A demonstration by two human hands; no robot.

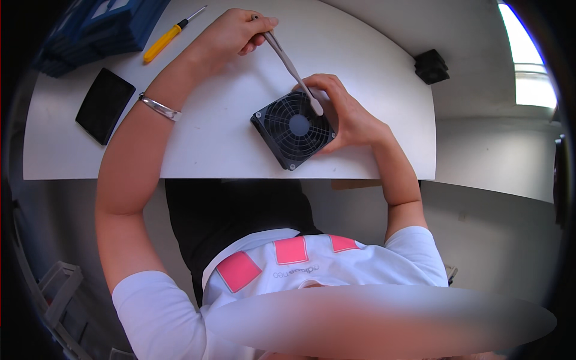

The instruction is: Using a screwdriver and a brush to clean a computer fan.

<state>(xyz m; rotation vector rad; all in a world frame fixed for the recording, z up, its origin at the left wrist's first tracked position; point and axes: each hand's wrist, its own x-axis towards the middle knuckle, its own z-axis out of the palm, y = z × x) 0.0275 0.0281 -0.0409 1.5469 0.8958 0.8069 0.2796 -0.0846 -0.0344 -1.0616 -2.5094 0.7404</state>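
A square black cooling fan with a round wire-like grille and corner screws is tilted on the white table, near its front edge. My right hand grips it from the right side, fingers behind the far corner and thumb along the near side. In my left hand, beyond the fan, is the end of a slim grey toothbrush. Its head lies over the grille near the fan's far right part. The bristles face down, out of sight, so contact with the grille cannot be confirmed.
A yellow-handled screwdriver lies at the far left, with a flat black rectangular object nearer me. Blue plastic bins stand at the back left of the white table. Past its right edge sits another black object.
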